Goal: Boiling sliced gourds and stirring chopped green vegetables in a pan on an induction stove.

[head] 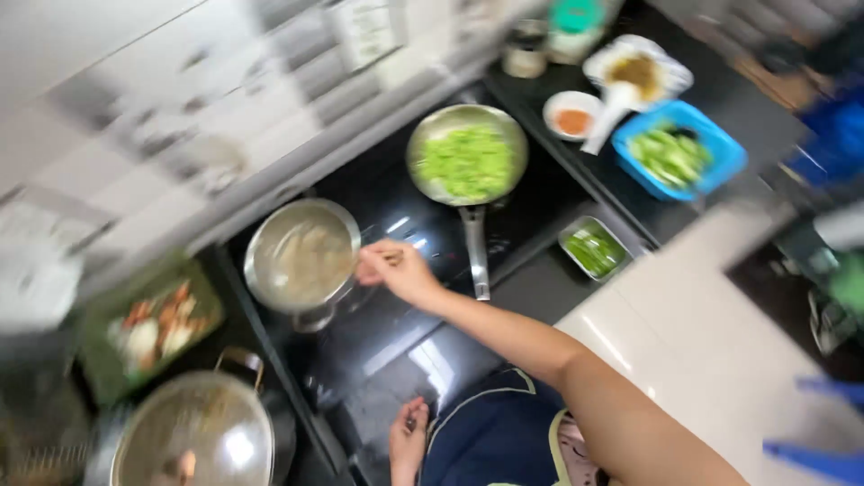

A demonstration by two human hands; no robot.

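The right hand [396, 270] pinches what may be a thin utensil at the pot [301, 255] rim, apparently to stir; blur hides it. The left hand [409, 439] rests loosely curled, empty, on the hob [387, 342] edge.

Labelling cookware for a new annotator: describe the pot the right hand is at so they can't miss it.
On the black cooktop, look left of the frying pan full of green pieces. The pot sits at the cooktop's left edge, with the right hand at its rim. Unlike the glass-lidded pot nearby, it is uncovered, holding pale brownish contents.
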